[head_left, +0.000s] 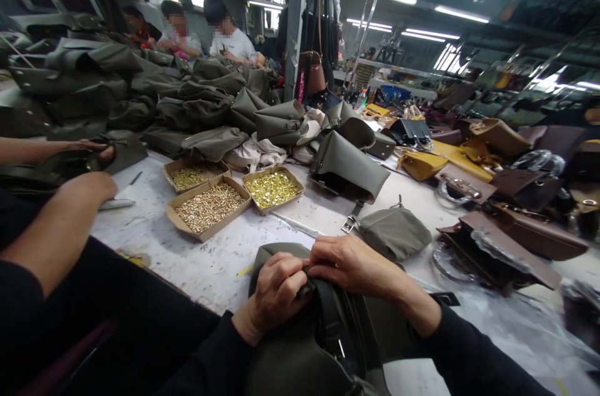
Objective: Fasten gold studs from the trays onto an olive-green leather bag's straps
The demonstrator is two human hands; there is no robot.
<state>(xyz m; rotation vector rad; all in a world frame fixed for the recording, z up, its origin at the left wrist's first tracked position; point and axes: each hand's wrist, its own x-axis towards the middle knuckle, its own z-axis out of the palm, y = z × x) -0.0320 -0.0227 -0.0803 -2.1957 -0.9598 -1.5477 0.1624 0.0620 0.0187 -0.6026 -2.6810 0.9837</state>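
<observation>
An olive-green bag (pixel 285 358) with a dark strap and a metal buckle lies at the table's front edge, close to me. My left hand (pixel 279 287) is closed on the bag's upper edge, its fingers curled around the material. Right beside it, my right hand (pixel 344 265) pinches the same edge, fingertips meeting near the left hand's. Whatever small part may be between the fingertips is hidden. Just beyond my hands stand shallow cardboard boxes of small metal fittings, one copper-toned (pixel 209 207) and one gold-toned (pixel 274 188).
At left, a co-worker's hands (pixel 96 187) handle another dark green bag; a knife-like tool (pixel 117 203) lies near them. Piled green bags (pixel 197 96) fill the back left. A grey-green pouch (pixel 396 230) lies beyond my right arm. Brown bags (pixel 506 246) and yellow bags (pixel 422 165) cover the right.
</observation>
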